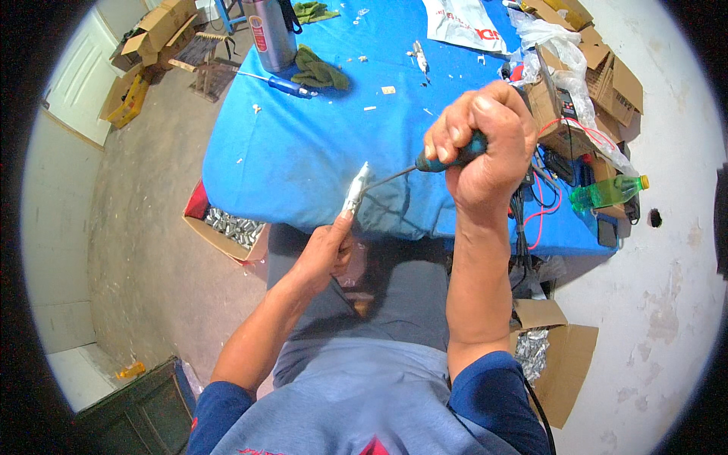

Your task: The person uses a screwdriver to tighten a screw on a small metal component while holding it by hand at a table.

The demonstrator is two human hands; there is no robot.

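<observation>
My left hand (324, 254) is closed around the lower end of a slim white and silver part (356, 189), which points up and away over the table's near edge. I cannot make out exactly what this part is. My right hand (494, 140) makes a fist round the dark teal handle of a screwdriver (433, 162), raised to the right of the part. The screwdriver's thin shaft slants down to the left, and its tip meets the part's side just above my left thumb.
A blue cloth (303, 152) covers the table. Farther back are a steel flask (271, 36), a dark green glove (320, 70), a blue-handled screwdriver (284, 85) and a white bag (462, 26). Cables, a green bottle (607, 192) and cartons crowd the right. Metal pieces (231, 226) fill a box below left.
</observation>
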